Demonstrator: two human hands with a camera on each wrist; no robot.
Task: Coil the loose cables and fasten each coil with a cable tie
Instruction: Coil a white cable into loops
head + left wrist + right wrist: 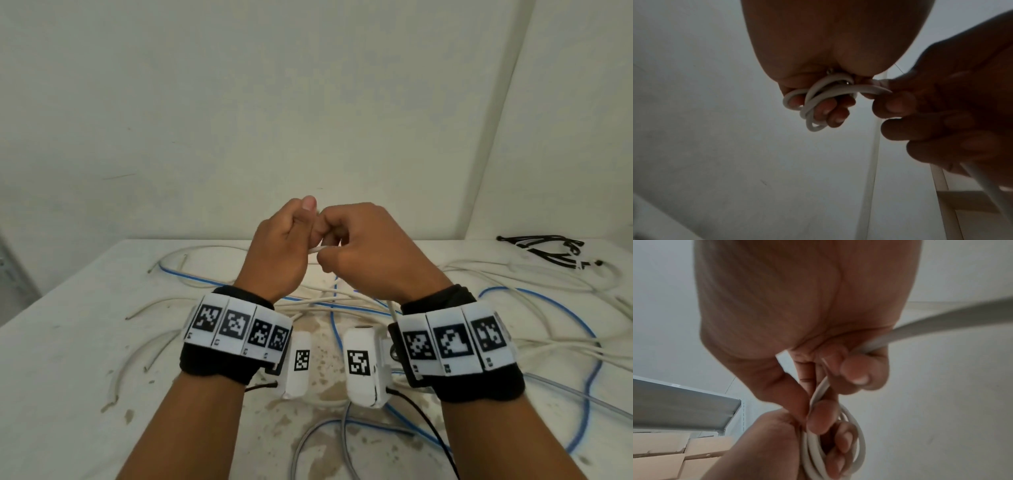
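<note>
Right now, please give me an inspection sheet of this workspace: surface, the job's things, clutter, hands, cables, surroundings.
Surface: white table, stained brown near the middle and front.
Job's things: small white coil held up between both hands; black cable ties heaped at the far right corner.
Clutter: nothing seen apart from the loose cables.
Hands: left hand grips the coil's loops; right hand pinches the white cable where it leaves the coil, and its tail runs on through the fingers.
Cables: white cables and blue cable sprawl uncoiled over the table; a grey cable lies at the front.
Surroundings: plain white walls; cardboard boxes to one side.
</note>
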